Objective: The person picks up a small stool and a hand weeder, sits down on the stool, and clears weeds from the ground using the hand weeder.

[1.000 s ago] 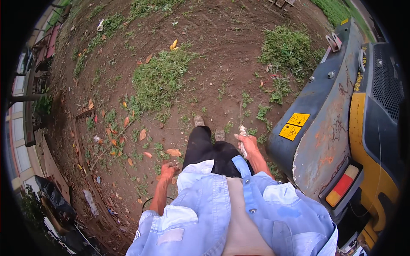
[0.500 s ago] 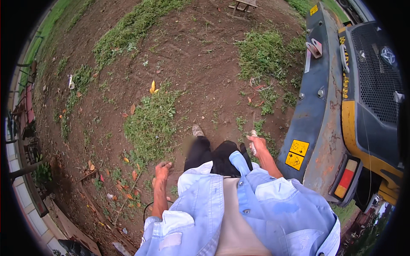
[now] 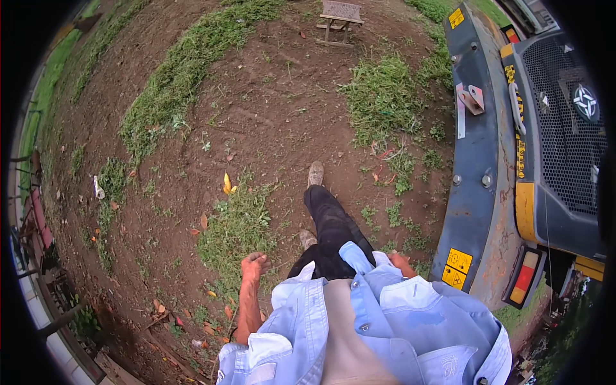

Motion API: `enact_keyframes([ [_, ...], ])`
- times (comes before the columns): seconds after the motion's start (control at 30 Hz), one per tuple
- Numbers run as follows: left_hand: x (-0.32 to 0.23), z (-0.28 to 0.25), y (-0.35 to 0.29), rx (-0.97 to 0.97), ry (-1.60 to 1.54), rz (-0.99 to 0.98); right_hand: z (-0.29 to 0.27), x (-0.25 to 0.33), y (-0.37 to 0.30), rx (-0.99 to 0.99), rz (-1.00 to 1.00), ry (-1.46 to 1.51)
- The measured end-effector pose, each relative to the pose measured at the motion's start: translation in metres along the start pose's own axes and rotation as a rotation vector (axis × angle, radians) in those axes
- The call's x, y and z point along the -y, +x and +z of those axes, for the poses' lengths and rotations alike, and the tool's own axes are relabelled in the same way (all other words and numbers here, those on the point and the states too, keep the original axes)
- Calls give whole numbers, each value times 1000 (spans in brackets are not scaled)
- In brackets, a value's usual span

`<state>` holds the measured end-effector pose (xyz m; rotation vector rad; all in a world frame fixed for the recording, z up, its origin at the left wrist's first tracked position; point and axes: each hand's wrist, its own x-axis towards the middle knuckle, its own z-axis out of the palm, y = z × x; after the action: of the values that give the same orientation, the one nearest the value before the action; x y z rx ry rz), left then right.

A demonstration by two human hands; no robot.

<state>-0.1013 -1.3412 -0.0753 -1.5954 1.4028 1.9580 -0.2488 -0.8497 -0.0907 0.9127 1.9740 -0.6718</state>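
My left hand [image 3: 254,264] hangs beside my left thigh, above a clump of grass [image 3: 234,228]. Its fingers are loosely curled in, and nothing shows between them. At my right hip, my right hand [image 3: 402,264] is partly covered by the light blue shirt [image 3: 410,295]. Its fingers are hidden, and so is anything in them. My dark trousers [image 3: 337,224] and two worn shoes show below, one shoe [image 3: 315,174] well ahead of the other [image 3: 307,239].
Close on my right stands a large yellow and dark grey machine [image 3: 525,212] with a thick steel plate and a tail lamp [image 3: 525,277]. A small bench [image 3: 339,22] stands ahead on bare soil. Cut grass [image 3: 385,96], fallen leaves and a yellow leaf [image 3: 227,183] lie about.
One foot has stepped forward, and the bench shows more fully. My right hand has drawn back toward my hip; earlier a whitish bundled thing showed in it.
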Motion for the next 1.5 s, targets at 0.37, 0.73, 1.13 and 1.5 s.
enact_keyframes([
  [0.37,-133,-7,103,-218,-126,-101,2,311,35,137,-23,507],
  [0.73,-316,6,211,-223,-52,-109,-15,612,48,57,-342,344],
  [1.13,-601,-21,386,-109,106,127,37,706,0,-62,112,290],
  [1.5,-763,87,442,-65,129,84,4,850,115,-148,103,437],
])
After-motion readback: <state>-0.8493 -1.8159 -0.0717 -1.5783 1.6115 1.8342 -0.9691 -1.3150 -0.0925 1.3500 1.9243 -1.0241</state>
